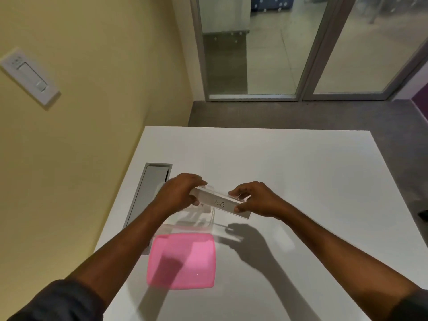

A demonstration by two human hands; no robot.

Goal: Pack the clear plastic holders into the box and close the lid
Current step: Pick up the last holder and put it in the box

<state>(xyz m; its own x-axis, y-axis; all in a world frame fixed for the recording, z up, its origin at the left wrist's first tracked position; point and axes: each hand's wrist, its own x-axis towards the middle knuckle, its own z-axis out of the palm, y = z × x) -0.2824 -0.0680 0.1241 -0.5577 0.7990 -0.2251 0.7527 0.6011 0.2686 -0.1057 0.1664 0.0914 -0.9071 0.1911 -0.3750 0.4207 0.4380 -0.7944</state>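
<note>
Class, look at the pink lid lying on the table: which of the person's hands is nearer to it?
Left, narrowly. The left hand grips the clear holder's far-left end, above and beyond the pink lid. The right hand grips the other end, further off to the lid's right.

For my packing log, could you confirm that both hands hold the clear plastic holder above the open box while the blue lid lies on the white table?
Not quite: the head view shows the lid is pink, not blue. Both hands, left and right, hold the clear plastic holder above the clear box on the white table.

Handwritten marks resembling "106", seen upside down, stand on the clear plastic holder (221, 203).
</note>
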